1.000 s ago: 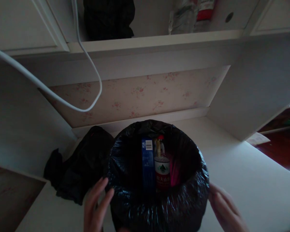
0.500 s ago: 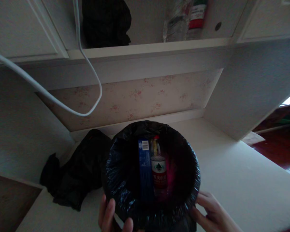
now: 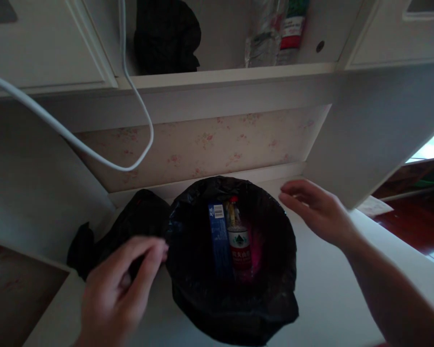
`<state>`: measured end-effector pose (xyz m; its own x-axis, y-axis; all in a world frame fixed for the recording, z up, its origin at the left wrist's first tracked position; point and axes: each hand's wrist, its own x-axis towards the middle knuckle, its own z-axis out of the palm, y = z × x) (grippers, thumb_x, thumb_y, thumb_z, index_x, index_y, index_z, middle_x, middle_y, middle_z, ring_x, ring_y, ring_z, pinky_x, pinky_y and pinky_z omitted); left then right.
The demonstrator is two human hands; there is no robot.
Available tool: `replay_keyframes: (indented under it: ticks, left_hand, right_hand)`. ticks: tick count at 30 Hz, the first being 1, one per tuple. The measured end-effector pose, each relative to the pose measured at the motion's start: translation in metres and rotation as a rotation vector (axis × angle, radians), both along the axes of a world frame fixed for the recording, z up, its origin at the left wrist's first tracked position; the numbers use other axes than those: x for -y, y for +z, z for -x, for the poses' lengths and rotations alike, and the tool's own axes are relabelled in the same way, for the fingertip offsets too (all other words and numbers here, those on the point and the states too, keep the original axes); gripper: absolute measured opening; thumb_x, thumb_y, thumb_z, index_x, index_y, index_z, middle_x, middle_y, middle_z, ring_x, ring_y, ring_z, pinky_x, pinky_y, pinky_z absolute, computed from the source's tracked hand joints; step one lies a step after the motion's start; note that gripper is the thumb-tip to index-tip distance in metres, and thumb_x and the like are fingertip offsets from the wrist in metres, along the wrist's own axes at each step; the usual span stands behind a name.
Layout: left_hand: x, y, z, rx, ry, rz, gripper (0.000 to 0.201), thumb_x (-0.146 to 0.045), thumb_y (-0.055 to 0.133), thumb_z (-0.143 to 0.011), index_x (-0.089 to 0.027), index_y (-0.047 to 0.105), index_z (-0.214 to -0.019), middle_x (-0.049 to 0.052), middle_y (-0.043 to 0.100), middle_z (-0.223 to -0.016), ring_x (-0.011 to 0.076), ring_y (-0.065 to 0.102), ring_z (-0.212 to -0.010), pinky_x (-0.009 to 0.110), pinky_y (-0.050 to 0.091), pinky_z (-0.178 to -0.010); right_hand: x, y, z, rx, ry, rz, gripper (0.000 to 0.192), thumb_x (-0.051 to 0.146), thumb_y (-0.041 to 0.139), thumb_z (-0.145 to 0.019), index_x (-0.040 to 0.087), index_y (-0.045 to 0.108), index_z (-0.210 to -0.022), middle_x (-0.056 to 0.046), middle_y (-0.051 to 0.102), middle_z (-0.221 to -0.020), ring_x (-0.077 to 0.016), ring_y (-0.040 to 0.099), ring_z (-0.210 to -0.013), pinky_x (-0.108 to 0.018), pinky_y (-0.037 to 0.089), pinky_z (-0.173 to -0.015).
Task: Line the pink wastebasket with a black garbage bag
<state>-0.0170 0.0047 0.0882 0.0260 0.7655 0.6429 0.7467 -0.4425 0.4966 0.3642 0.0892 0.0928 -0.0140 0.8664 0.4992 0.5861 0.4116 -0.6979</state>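
A round bin (image 3: 235,308) lined with a black plastic bag stands on the white surface. Inside it lie a narrow blue box (image 3: 221,246) and, right beside that, a clear plastic bottle (image 3: 240,246) with a red cap and red label. My left hand (image 3: 125,284) is beside the bin's left rim, fingers curled and thumb tip against the forefinger; anything pinched there is hidden. Near the upper right rim, my right hand (image 3: 314,207) holds nothing, its thumb and fingers slightly apart.
Left of the bin lies a crumpled black bag (image 3: 141,207). A white cable (image 3: 83,147) loops down in front. The shelf (image 3: 224,74) above bears a dark bundle (image 3: 166,38) and clear bottles (image 3: 264,43). White side panels (image 3: 365,120) flank the surface.
Both hands have left the bin's lower front sides. The left has moved up and left, the right up along the right side. The bin's front now shows more fully.
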Motion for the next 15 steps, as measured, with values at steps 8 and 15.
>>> replay_keyframes:
  ticks: [8, 15]
  left_hand:
    - [-0.181, 0.03, -0.062, -0.421, -0.428, 0.254, 0.052, -0.031, 0.077, -0.087, -0.017, 0.065, -0.135, 0.014, 0.066, -0.141, 0.0309, 0.059, -0.134, 0.044, 0.042, -0.119]
    - [-0.213, 0.006, -0.052, -0.391, -0.448, 0.468, 0.039, -0.041, 0.06, -0.102, -0.018, 0.064, -0.135, 0.013, 0.066, -0.14, 0.0288, 0.063, -0.129, 0.056, 0.044, -0.115]
  right_hand:
    - [-0.093, 0.005, 0.058, 0.616, 0.265, 0.056, 0.055, 0.031, 0.066, -0.095, 0.018, 0.058, -0.148, -0.017, 0.06, -0.15, -0.035, 0.059, -0.136, -0.047, 0.045, -0.116]
    - [-0.112, 0.004, 0.057, 0.599, 0.176, 0.15, 0.031, 0.024, 0.048, -0.106, 0.02, 0.075, -0.12, -0.013, 0.074, -0.131, -0.0301, 0.063, -0.13, -0.043, 0.045, -0.112]
